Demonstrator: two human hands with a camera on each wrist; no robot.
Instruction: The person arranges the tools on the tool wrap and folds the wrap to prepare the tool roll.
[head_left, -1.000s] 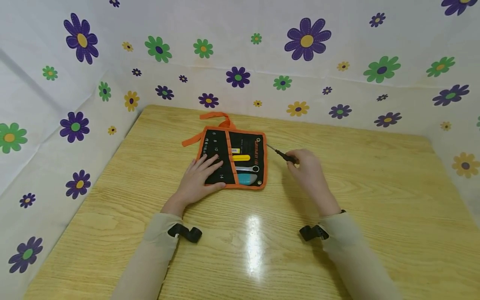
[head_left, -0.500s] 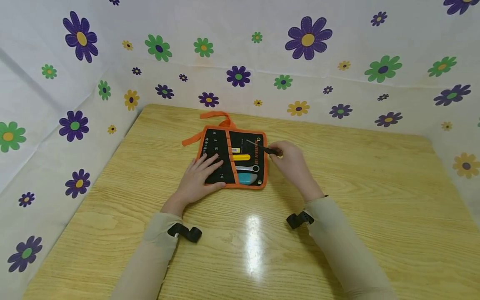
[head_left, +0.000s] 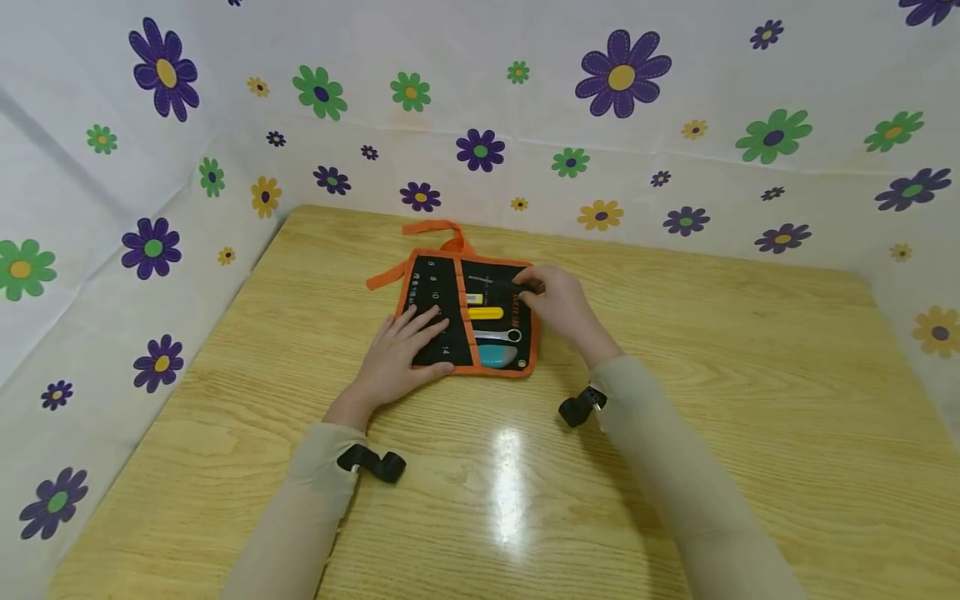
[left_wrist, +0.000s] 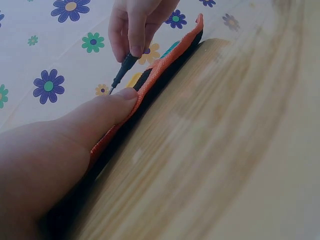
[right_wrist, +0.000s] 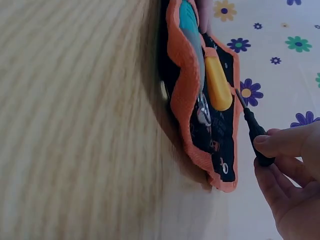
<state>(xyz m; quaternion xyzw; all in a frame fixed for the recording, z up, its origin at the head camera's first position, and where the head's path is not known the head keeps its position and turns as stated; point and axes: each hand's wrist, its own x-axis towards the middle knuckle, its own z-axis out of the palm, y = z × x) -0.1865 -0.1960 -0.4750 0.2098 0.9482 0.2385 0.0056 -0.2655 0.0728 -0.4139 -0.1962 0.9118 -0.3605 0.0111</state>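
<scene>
A black tool pouch with orange edging [head_left: 425, 287] lies spread on the table. My left hand [head_left: 396, 350] rests on its pocket side with fingers spread. My right hand [head_left: 561, 307] pinches a small screwdriver [right_wrist: 254, 127] by its black handle. In the head view its thin shaft points left over the upper part of the pouch, towards the pocket edge. The right wrist view shows the shaft tip near the pocket's edge; whether it touches is unclear. Below it, the pockets hold a yellow handle [head_left: 486, 313], a ring-ended wrench [head_left: 513, 335] and a teal-and-grey tool [head_left: 495, 357].
Orange tie straps [head_left: 431, 226] stick out from the pouch's far left side. A small yellow item with a label [head_left: 475, 298] shows at the pocket edge. The wooden table [head_left: 712, 400] meets a flower-printed white cloth [head_left: 525, 117] behind and at the sides.
My right hand has moved left and slightly away from me, bringing the screwdriver from beside the pouch to over its upper part. The left hand has stayed in place.
</scene>
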